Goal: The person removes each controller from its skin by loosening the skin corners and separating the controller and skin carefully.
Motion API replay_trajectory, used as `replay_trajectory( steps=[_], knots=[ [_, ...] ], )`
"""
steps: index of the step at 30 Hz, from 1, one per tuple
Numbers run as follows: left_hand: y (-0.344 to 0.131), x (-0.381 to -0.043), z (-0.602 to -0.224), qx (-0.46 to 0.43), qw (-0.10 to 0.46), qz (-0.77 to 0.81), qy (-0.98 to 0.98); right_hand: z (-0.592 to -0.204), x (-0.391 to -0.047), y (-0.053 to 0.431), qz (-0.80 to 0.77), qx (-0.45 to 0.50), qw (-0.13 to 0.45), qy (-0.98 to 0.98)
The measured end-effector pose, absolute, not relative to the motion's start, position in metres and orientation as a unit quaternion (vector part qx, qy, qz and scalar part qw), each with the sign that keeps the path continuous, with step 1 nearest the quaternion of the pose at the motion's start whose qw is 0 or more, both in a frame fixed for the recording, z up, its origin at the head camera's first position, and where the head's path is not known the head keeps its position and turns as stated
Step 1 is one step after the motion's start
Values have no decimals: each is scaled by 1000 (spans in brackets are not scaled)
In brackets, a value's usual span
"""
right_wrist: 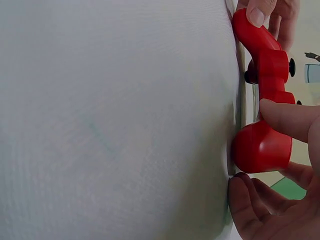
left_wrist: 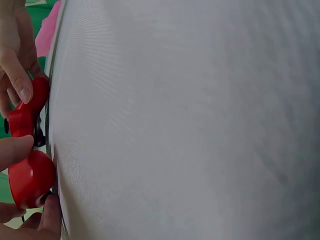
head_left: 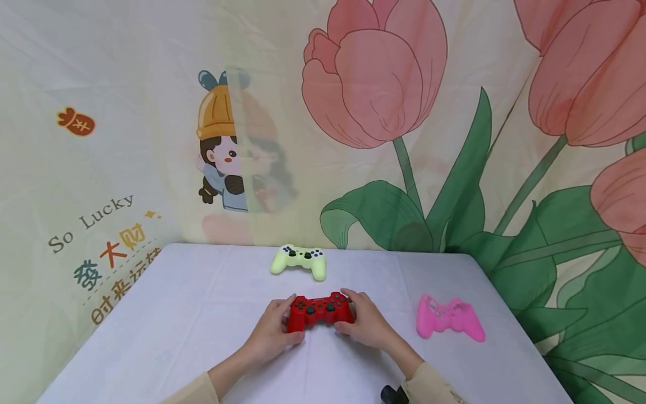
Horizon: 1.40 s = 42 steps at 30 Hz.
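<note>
A red game controller [head_left: 317, 310] with black thumbsticks lies low over the white table between my two hands. My left hand [head_left: 271, 332] holds its left grip, thumb at the near edge and fingers along the outer side. On the opposite end, my right hand [head_left: 370, 324] grips the right side the same way. In the left wrist view the controller [left_wrist: 32, 177] is seen from its near edge, a thumb against its inner part. The right wrist view shows the thumb [right_wrist: 285, 117] pressed on the red body [right_wrist: 262, 150], with curled fingers below it.
Behind the red one sits a pale yellow-green game controller [head_left: 299, 261]. To the right lies a pink controller-shaped cover [head_left: 448, 318]. A white cloth covers the table [head_left: 212, 297], which meets a tulip-printed backdrop [head_left: 373, 84]. A small black object [head_left: 393, 394] shows by the right sleeve.
</note>
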<state>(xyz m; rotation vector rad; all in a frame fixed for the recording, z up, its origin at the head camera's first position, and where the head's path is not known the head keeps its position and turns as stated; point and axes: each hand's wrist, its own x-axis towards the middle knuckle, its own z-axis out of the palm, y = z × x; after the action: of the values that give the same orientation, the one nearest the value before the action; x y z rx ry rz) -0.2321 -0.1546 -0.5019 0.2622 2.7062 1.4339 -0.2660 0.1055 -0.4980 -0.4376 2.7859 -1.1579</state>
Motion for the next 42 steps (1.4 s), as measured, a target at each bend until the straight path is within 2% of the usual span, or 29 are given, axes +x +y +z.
replay_trajectory(
  steps=[14, 21, 26, 42],
  knots=[
    [-156, -236, -502, 85, 33, 454, 887, -496, -270, 107, -373, -173, 41, 911],
    [-155, -238, -502, 99, 38, 466, 879, -490, -269, 116, -379, -179, 49, 907],
    [-149, -242, -498, 113, 32, 474, 873, -483, -269, 127, -393, -185, 35, 900],
    [-71, -266, -481, 142, 9, 522, 841, -461, -275, 198, -402, -85, -13, 912]
  ],
)
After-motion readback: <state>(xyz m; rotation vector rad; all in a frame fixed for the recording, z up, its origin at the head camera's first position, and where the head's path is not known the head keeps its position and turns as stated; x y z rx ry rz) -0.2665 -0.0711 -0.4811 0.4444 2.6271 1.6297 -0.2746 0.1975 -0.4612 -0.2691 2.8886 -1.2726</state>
